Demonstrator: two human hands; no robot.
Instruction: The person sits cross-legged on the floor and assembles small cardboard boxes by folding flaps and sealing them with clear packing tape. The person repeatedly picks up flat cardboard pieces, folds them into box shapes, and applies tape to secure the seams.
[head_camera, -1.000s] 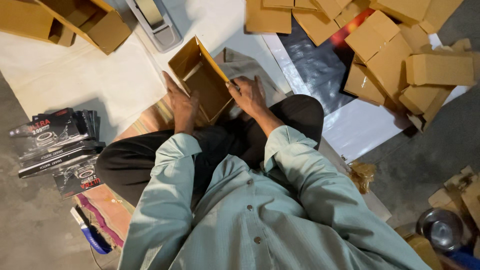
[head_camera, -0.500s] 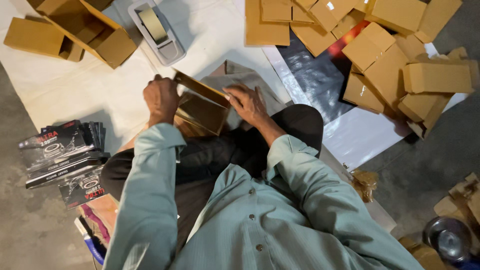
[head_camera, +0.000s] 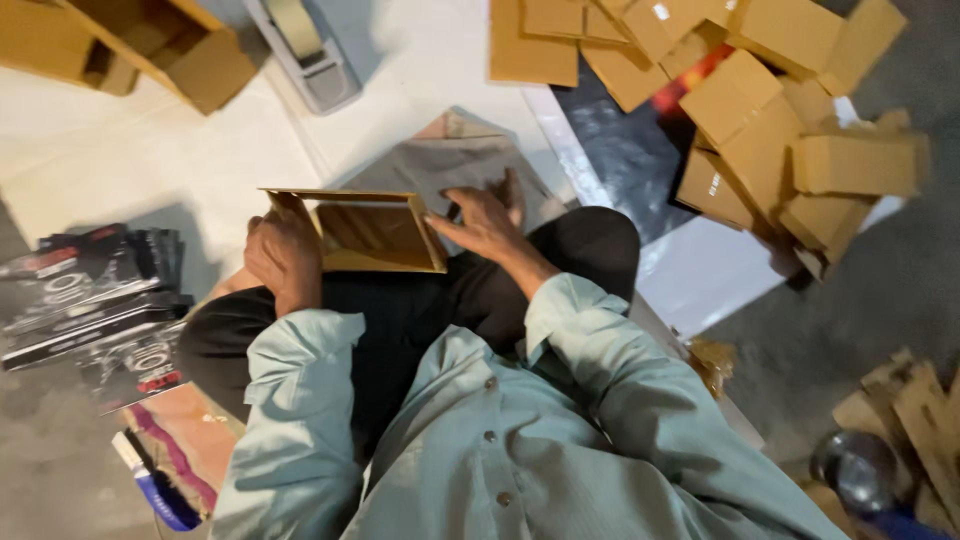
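A small open brown cardboard box (head_camera: 368, 232) rests on my lap, its opening turned toward me. My left hand (head_camera: 284, 254) grips the box's left side with curled fingers. My right hand (head_camera: 482, 222) presses against the box's right edge, fingers spread over a grey flattened sheet (head_camera: 455, 160) on the floor. Pale green sleeves cover both of my arms, and my legs are crossed in dark trousers.
A heap of folded brown boxes (head_camera: 780, 110) lies at the upper right. More open boxes (head_camera: 140, 45) and a grey tape dispenser (head_camera: 305, 45) sit at the top left. Dark printed packets (head_camera: 95, 300) are stacked at the left. A marker (head_camera: 150, 485) lies lower left.
The box has come down from the floor sheet onto my lap and turned upright to face me. My left hand shifted to its left side, my right to its right edge.
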